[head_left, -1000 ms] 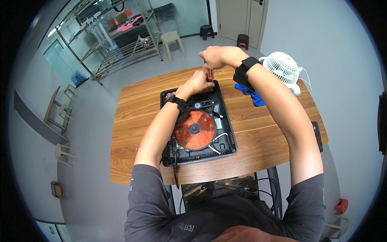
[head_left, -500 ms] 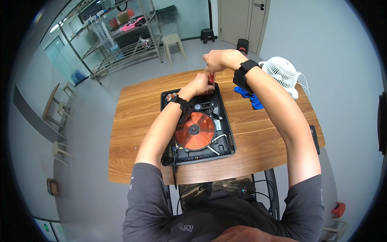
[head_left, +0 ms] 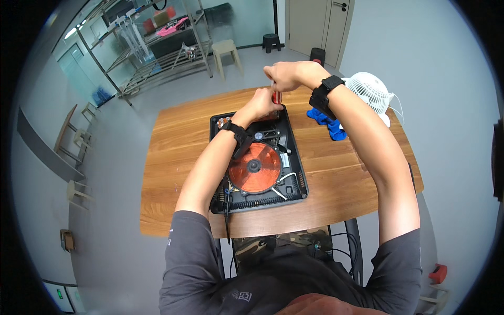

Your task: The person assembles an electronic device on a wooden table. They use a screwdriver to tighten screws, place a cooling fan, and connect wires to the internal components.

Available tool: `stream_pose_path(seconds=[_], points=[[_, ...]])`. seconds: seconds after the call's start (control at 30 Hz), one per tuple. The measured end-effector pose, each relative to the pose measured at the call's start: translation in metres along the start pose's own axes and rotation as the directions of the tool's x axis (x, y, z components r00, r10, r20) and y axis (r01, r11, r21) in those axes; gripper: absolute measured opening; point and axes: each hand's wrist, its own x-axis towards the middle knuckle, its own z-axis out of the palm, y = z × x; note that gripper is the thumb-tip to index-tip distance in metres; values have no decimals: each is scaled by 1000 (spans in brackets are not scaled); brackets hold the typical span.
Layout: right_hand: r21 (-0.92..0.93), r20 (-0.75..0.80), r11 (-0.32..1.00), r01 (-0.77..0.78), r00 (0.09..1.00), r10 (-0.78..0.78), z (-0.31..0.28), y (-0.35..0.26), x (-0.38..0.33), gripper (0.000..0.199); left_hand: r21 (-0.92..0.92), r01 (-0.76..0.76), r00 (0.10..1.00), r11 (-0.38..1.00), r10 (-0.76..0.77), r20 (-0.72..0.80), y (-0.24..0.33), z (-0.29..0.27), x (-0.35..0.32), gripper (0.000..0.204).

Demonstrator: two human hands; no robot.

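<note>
An opened induction cooker (head_left: 301, 181) with a black plastic housing lies on the table, its round copper coil (head_left: 254, 181) exposed. At its far edge, my right hand (head_left: 287, 76) is closed around the top of a red-handled tool (head_left: 276, 97) that looks like a screwdriver, held upright. Just below, my left hand (head_left: 261, 104) reaches over the housing's far end with its fingers closed beside the tool's lower part. What those fingers pinch is hidden, and so is the tool's tip. Left of the coil, a black cable (head_left: 227, 210) hangs over the near edge.
A blue cloth (head_left: 328, 123) and a white fan (head_left: 367, 92) sit on the right of the wooden table (head_left: 336, 184). A metal shelf rack (head_left: 157, 68) stands behind, near a beige stool (head_left: 226, 50). A dark object at the right edge is mostly covered by my right arm.
My right hand has shifted slightly at the tool's top, and its forearm has moved a little right. My left hand stays at the housing's far edge. The whole view has shifted slightly.
</note>
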Motion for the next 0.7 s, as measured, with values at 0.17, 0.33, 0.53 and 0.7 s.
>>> stream_pose_path(seconds=[0.17, 0.33, 0.53, 0.7], points=[[-47, -13, 996, -81, 997, 80, -1, -10, 1, 49, -2, 36, 999, 999, -36, 1, -5, 2, -1, 38], [-49, 22, 989, -137, 990, 138, -9, -17, -5, 58, -54, -33, 998, 998, 30, -55, -12, 6, 0, 38], [-25, -67, 1000, 7, 998, -9, 11, 18, -4, 53, 0, -22, 998, 1000, 22, 58, 14, 1, 3, 38], [10, 5, 992, -126, 992, 126, -5, -4, -11, 50, -7, -12, 999, 1000, 12, 42, -6, 6, 2, 42]])
